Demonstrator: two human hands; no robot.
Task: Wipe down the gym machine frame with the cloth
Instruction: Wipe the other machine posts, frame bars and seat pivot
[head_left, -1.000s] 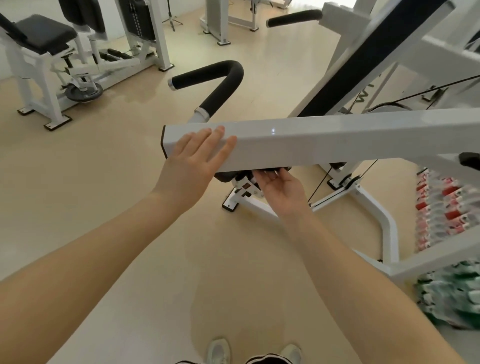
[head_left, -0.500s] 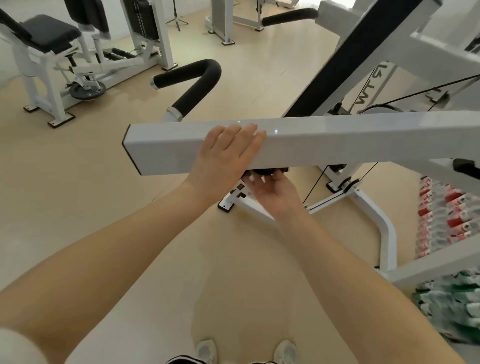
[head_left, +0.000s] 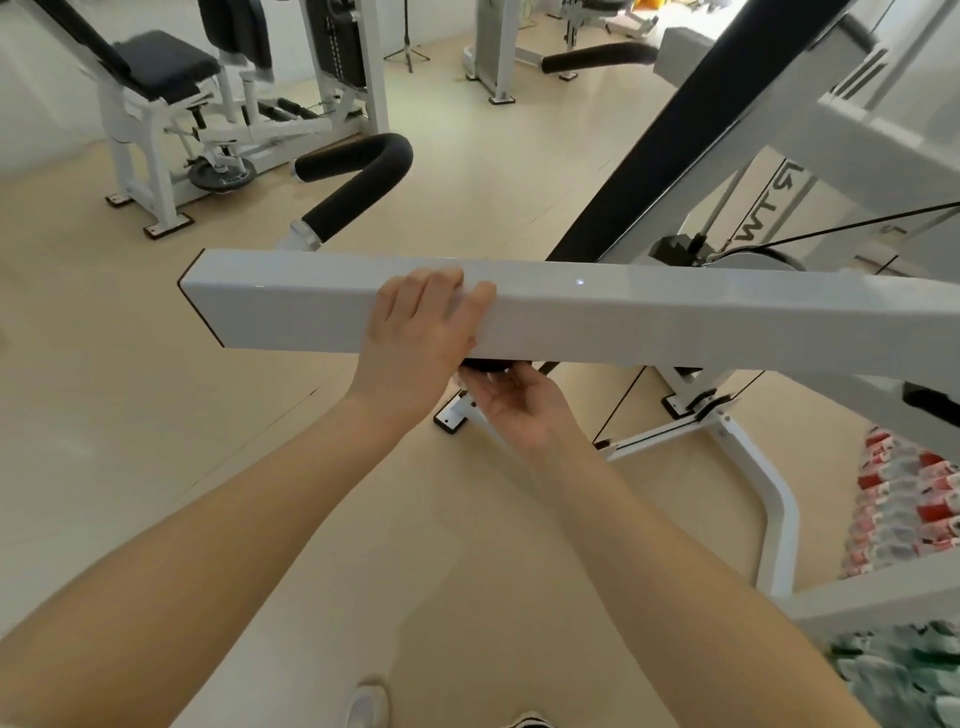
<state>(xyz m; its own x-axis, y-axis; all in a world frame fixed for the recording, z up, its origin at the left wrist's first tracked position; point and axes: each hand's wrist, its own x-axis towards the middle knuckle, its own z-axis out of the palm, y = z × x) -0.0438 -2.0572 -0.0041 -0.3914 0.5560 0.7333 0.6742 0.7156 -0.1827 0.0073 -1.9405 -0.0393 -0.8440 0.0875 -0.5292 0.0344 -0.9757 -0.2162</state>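
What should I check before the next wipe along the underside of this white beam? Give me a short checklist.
1. Left hand steadying the white beam: ok, fingers lie over its top edge.
2. Right hand under the beam: ok, palm up.
3. Cloth in the right hand's grip: cannot tell, only a dark thing shows under the beam.
4. Cable clear of the right hand: ok, apart.
5. Beam underside clean: cannot tell, hidden.

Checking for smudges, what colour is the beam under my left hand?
Glossy white beam, head view.
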